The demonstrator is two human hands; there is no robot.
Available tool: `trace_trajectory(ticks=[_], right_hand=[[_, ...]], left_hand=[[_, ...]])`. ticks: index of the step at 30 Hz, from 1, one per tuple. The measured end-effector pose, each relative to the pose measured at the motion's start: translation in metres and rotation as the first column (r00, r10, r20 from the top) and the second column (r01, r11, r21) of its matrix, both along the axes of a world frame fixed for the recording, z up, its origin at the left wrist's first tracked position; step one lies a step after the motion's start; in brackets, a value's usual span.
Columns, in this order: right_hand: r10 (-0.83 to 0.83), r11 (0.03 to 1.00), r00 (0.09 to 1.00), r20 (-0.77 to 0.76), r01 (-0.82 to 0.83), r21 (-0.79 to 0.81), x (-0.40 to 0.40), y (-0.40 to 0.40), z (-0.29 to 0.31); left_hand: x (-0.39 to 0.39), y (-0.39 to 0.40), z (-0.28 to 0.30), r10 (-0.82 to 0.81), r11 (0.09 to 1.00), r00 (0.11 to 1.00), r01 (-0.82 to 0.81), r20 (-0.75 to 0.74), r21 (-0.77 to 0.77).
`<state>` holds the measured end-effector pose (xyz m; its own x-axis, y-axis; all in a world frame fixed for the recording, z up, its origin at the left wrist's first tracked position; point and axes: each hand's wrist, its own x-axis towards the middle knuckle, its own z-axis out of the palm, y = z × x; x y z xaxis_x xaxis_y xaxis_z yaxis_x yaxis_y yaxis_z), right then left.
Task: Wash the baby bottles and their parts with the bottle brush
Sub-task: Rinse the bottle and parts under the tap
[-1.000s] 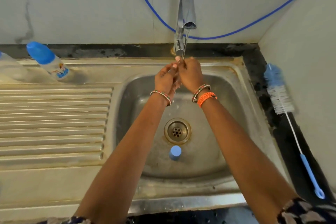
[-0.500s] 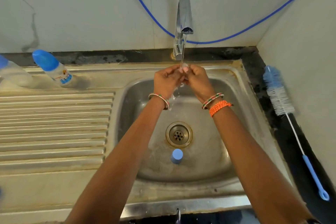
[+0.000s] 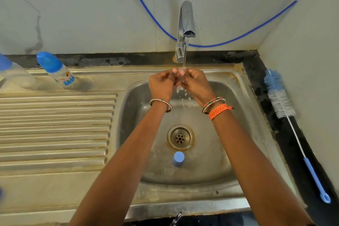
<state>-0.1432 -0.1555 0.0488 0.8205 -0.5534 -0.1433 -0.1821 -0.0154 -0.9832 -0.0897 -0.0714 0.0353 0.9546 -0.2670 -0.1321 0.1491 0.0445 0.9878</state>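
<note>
Under the running tap (image 3: 185, 29), my left hand (image 3: 161, 83) and my right hand (image 3: 197, 83) meet over the sink basin (image 3: 216, 152). Together they pinch a small clear part (image 3: 182, 71), likely a teat, in the water stream. A blue cap (image 3: 178, 158) stands in the basin below the drain (image 3: 180, 137). A baby bottle with a blue cap (image 3: 56, 69) stands at the back of the drainboard, a second bottle (image 3: 12, 74) at the left edge. The bottle brush (image 3: 291, 124) lies on the dark counter at the right.
The ribbed steel drainboard (image 3: 55, 130) spreads left of the basin. A blue hose (image 3: 211, 45) hangs along the tiled wall behind the tap. A side wall closes in at the right, just past the brush.
Both hands have stayed joined under the stream, kneading the small part; the view has shifted slightly, so the hands sit lower in it. Bottles, cap and brush have not moved.
</note>
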Motion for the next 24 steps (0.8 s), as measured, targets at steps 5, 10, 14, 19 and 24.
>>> trace_trajectory(ticks=[5,10,14,19,24], right_hand=[[-0.041,0.991,0.999,0.018,0.043,-0.131,0.001,0.005,-0.001],[-0.052,0.999,0.999,0.002,0.051,0.012,0.005,0.006,0.001],[-0.051,0.997,0.998,0.021,0.05,0.066,0.004,0.007,0.006],[-0.006,0.951,0.998,0.068,-0.015,0.308,0.005,0.004,0.018],[-0.074,0.821,0.991,0.113,-0.004,0.572,0.005,-0.001,0.019]], left_hand=[[0.009,0.003,0.012,-0.055,0.991,0.877,-0.01,-0.477,-0.133],[0.021,0.005,0.016,-0.176,0.984,0.858,0.166,-0.483,-0.063],[0.026,0.005,0.013,-0.351,0.928,0.881,0.373,-0.316,0.008],[0.026,0.009,0.007,-0.379,0.918,0.895,0.333,-0.236,-0.213],[0.026,0.001,0.004,-0.18,0.983,0.965,0.172,0.192,0.057]])
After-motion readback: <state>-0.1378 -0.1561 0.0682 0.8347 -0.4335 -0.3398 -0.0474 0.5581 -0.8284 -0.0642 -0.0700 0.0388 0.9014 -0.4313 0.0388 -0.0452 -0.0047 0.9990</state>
